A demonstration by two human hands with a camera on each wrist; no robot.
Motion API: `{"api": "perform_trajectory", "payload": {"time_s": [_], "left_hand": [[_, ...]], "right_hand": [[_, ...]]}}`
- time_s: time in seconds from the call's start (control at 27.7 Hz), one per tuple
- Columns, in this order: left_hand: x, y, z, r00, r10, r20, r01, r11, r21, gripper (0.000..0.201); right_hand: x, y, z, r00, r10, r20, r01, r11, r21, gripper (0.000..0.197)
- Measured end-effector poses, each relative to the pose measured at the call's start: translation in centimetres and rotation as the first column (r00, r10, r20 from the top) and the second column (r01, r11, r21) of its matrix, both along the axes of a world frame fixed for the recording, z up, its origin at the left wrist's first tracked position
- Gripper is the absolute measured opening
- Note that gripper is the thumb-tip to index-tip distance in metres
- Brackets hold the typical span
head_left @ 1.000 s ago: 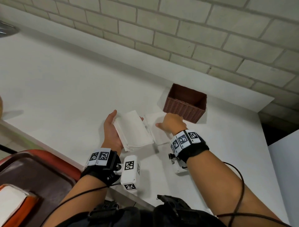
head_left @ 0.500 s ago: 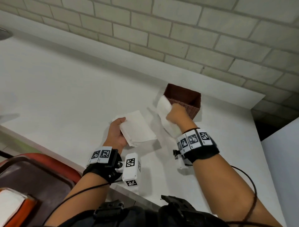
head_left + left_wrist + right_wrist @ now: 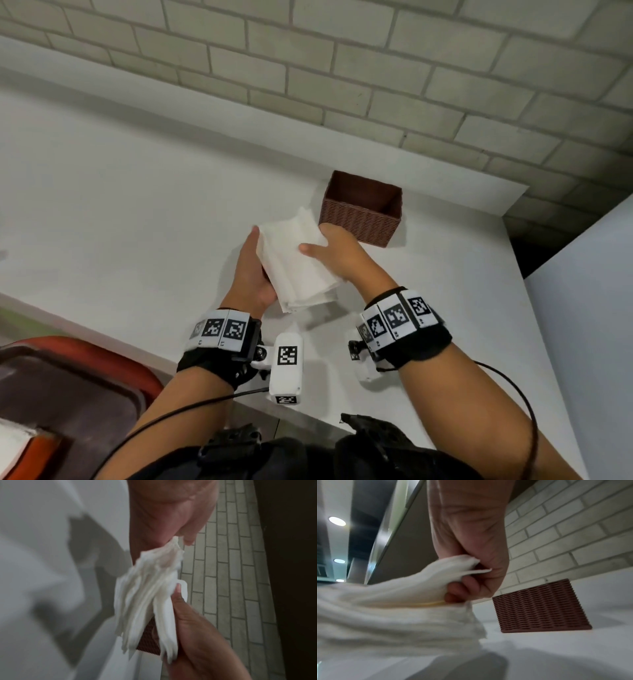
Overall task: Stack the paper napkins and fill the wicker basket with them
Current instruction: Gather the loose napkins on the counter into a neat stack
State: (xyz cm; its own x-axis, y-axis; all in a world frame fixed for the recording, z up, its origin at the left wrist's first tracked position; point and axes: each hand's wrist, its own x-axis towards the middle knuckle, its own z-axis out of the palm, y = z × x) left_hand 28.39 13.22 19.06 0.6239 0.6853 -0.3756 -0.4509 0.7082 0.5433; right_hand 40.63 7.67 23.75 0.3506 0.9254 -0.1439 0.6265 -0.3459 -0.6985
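surface: i see a white counter (image 3: 120, 205) against a pale brick wall (image 3: 342, 68); a red tray (image 3: 102, 383) sits near left.
count: one stack of napkins (image 3: 298, 263), one brown wicker basket (image 3: 359, 219), two hands.
left hand (image 3: 250, 274): fingers curled under the stack's left side, holding it above the counter.
right hand (image 3: 337, 251): thumb on top, fingers pinching the stack's right edge.
basket: far right of the stack, just beside it.
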Motion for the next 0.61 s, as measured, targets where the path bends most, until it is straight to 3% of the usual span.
{"api": "perform_trajectory", "payload": {"time_s": [0.07, 0.14, 0.22, 0.25, 0.32, 0.36, 0.43, 0.47, 0.51, 0.61], "left_hand": [[0.4, -0.3, 0.1, 1.000, -0.031, -0.006, 0.031, 0.999, 0.008, 0.060], [1.0, -0.9, 0.1, 0.997, -0.013, -0.075, 0.015, 0.999, 0.039, 0.048], [1.3, -1.1, 0.0, 0.993, 0.079, -0.089, -0.079, 0.997, 0.005, 0.034], [1.3, -1.0, 0.0, 0.989, 0.137, -0.056, -0.139, 0.990, -0.022, 0.028], [0.9, -0.5, -0.3, 0.972, 0.231, 0.046, -0.227, 0.970, -0.084, 0.030], [0.9, -0.4, -0.3, 0.963, 0.258, 0.076, -0.248, 0.961, -0.122, 0.036], [1.6, -0.7, -0.6, 0.966, 0.246, 0.078, -0.233, 0.962, -0.142, 0.042], [2.0, -1.2, -0.6, 0.978, 0.204, 0.049, -0.198, 0.974, -0.113, 0.040], [2.4, -1.7, -0.6, 0.987, 0.161, 0.018, -0.159, 0.985, -0.070, 0.037], [1.9, -1.2, -0.5, 0.988, 0.116, -0.099, -0.106, 0.990, 0.095, 0.040]], "right_hand": [[-0.6, -0.3, -0.3, 0.999, 0.041, 0.027, -0.041, 0.999, -0.002, 0.043], [-1.2, -0.5, -0.6, 0.993, 0.021, 0.113, -0.020, 1.000, -0.004, 0.043], [-1.1, -0.9, -0.7, 0.985, -0.150, 0.084, 0.150, 0.989, 0.008, 0.054], [-0.8, -1.2, -0.5, 0.967, -0.254, -0.029, 0.254, 0.967, -0.020, 0.065], [-0.3, -1.8, -0.1, 0.841, -0.406, -0.357, 0.354, 0.913, -0.204, 0.079], [-0.3, -2.3, 0.1, 0.728, -0.442, -0.524, 0.326, 0.896, -0.302, 0.071], [-0.3, -3.0, -0.1, 0.406, -0.462, -0.788, 0.283, 0.884, -0.372, 0.035], [-0.3, -3.2, -0.6, 0.285, -0.457, -0.843, 0.315, 0.875, -0.368, 0.017], [-0.3, -3.4, -0.9, 0.238, -0.446, -0.863, 0.350, 0.868, -0.352, 0.006], [1.3, -4.4, -1.4, 0.307, -0.471, -0.827, 0.424, 0.846, -0.324, 0.014]]}}
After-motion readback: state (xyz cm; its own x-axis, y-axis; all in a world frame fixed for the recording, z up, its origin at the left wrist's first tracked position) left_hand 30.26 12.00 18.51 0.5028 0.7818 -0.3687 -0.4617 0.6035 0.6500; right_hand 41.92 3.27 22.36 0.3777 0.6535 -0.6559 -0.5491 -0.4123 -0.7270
